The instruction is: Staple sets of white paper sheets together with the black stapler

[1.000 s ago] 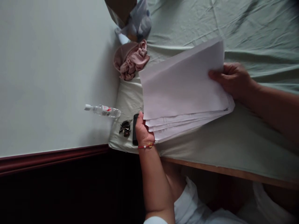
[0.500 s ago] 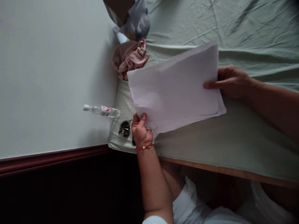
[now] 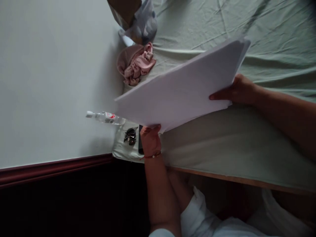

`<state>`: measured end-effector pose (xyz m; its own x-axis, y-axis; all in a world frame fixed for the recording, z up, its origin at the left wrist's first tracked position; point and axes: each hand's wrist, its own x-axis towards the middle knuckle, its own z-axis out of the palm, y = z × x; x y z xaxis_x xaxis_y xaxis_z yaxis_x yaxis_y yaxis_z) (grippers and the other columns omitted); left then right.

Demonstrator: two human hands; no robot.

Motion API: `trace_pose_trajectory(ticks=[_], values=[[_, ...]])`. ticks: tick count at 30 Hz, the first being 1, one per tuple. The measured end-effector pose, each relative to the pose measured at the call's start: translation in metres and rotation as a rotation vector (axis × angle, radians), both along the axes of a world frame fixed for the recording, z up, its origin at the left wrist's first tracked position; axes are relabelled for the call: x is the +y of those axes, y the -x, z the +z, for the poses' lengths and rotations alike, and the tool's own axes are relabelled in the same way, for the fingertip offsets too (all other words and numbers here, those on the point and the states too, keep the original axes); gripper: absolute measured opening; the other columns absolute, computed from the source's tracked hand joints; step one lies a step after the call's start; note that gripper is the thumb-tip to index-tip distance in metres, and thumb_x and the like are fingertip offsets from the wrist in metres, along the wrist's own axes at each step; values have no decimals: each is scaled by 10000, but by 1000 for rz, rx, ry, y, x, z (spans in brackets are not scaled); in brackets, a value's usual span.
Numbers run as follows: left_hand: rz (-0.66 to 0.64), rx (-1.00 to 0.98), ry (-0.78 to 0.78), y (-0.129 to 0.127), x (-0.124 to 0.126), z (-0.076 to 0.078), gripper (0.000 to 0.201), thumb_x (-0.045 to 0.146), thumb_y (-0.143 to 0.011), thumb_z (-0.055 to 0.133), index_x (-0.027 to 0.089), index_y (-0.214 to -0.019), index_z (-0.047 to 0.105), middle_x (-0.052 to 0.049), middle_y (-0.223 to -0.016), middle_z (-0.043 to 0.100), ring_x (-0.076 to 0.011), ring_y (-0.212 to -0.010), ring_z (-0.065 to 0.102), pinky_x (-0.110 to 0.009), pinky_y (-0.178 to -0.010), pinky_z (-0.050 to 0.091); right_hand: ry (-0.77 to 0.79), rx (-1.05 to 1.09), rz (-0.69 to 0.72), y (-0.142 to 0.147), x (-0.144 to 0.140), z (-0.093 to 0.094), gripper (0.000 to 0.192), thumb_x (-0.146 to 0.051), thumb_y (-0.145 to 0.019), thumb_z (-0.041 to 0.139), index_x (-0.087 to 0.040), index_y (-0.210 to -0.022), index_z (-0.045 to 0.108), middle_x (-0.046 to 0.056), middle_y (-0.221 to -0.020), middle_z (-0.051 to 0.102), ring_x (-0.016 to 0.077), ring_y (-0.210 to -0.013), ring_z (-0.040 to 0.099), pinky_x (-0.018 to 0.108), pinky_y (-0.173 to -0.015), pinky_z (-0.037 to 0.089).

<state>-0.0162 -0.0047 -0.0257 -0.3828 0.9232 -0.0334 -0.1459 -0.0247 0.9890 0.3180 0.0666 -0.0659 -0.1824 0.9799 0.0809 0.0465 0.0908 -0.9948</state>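
A stack of white paper sheets [image 3: 182, 89] is lifted and tilted above the pale green cloth [image 3: 234, 148] that covers the table. My left hand [image 3: 150, 140], with a red bead bracelet on the wrist, grips the stack's near left corner. At the stack's right edge my right hand [image 3: 237, 91] holds it, thumb on top. A black phone [image 3: 140, 141] lies partly hidden behind my left hand, and a bunch of keys [image 3: 130, 135] sits just left of it.
A clear plastic bottle [image 3: 105, 117] lies by the white wall [image 3: 54, 75]. Crumpled pink fabric [image 3: 137, 63] and a grey-blue bag [image 3: 143, 21] sit at the table's far left. The wooden table edge [image 3: 234, 180] runs below the cloth.
The spread sheets have been gathered into one stack and raised, tilting up and leftward over the bottle end. Both hands kept their hold on the paper.
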Motion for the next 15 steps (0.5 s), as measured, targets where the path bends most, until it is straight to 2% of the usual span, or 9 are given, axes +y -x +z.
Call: trace_pose_trajectory(ticks=[2,6,8,12,15], values=[[20,10,-13,1,0,-1,262,79,-486,785,223,-652,640,26,-716,706,-138,-781,643,-282,-850,514,8,-21,-12,0,0,-1,310,-430,-592,967,-234,-734,773,42,-850,764,380,-1023,732,603,-962,618],[110,18,-159,4,-7,3,266,104,-512,770,274,-700,691,52,-713,696,-127,-745,639,-258,-789,520,-39,41,-54,-2,-4,8,315,-451,-588,963,-238,-719,770,24,-865,768,345,-1000,743,534,-913,642],[121,24,-195,7,-9,4,227,167,-563,808,295,-717,702,48,-758,714,-148,-782,664,-290,-830,545,-58,42,-48,-3,-4,11,346,-484,-570,963,-232,-698,763,20,-831,756,321,-960,749,498,-884,647],[96,81,-154,7,-8,3,226,310,-609,905,282,-739,722,14,-903,769,-208,-988,700,-367,-1036,533,-79,-70,130,-5,1,6,373,-543,-582,935,-229,-716,783,23,-788,738,291,-878,741,472,-861,651],[112,109,-105,6,-8,2,312,312,-556,957,261,-785,753,4,-936,787,-201,-1013,703,-358,-1060,528,-64,-127,169,-5,2,2,318,-501,-618,919,-232,-740,799,27,-813,756,287,-868,732,476,-867,655]])
